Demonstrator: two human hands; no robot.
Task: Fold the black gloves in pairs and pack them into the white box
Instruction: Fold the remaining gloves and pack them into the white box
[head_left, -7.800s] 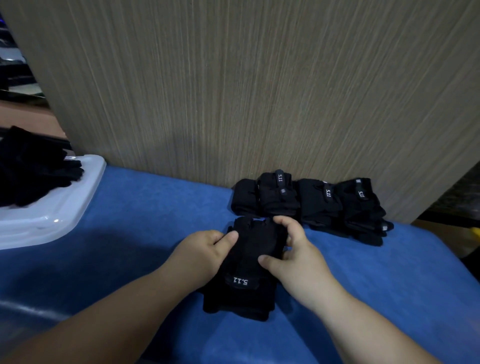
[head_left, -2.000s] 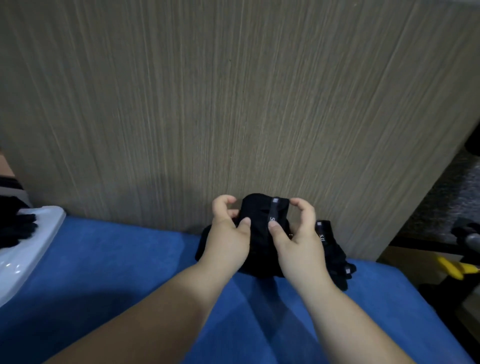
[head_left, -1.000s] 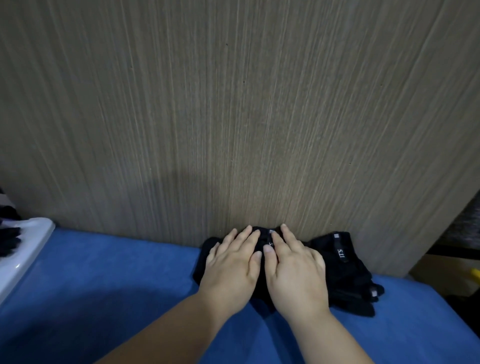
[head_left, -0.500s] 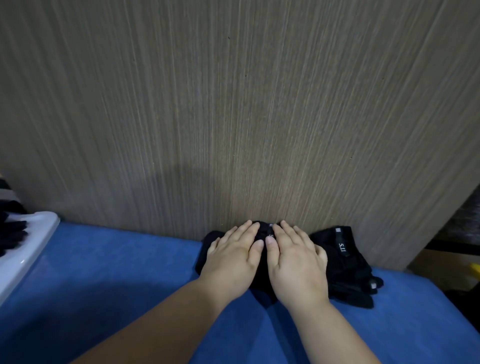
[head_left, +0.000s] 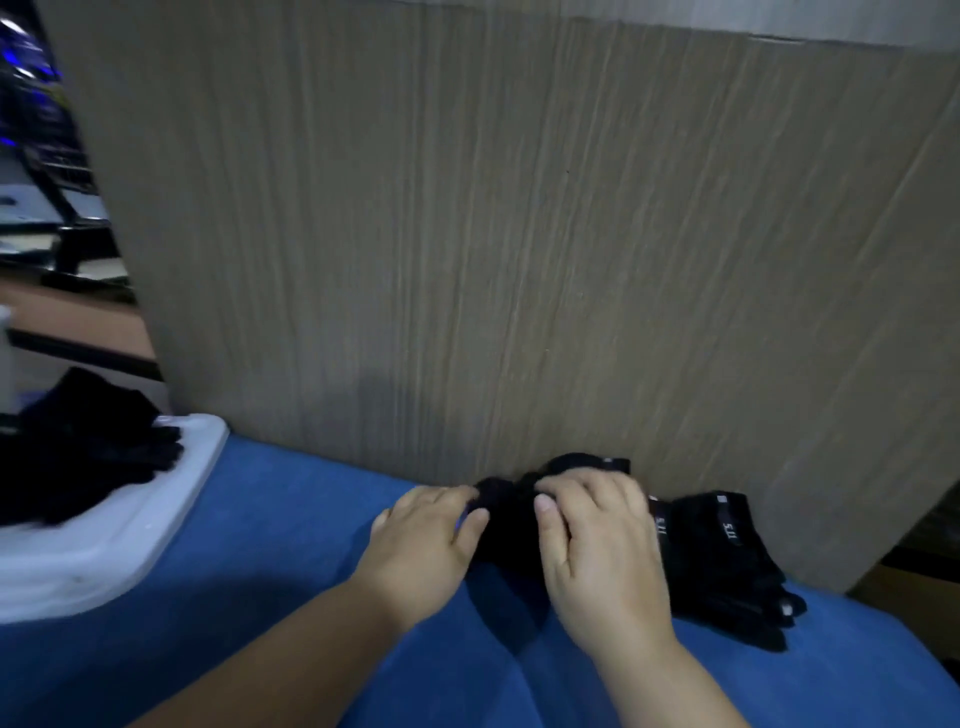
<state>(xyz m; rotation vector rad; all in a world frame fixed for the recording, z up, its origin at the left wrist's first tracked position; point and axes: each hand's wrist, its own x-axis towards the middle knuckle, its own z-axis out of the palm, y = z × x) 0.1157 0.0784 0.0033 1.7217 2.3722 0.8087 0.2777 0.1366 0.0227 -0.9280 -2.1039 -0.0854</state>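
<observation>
A folded pair of black gloves lies on the blue cloth against the foot of the wooden panel. My left hand grips its left end, thumb and fingers curled onto the fabric. My right hand curls over its top and right side. More folded black gloves with small white labels lie to the right, touching the held pair. The white box sits at the left edge with a heap of loose black gloves in it. The frame is blurred.
A tall wooden panel stands upright right behind the gloves. Blue cloth covers the table between the box and my hands. Dark shelving and a brown surface show past the panel's left edge.
My hands lay flat on the folded gloves half a second ago; now their fingers curl round the pair. The view has swung left and down, showing more of the white box.
</observation>
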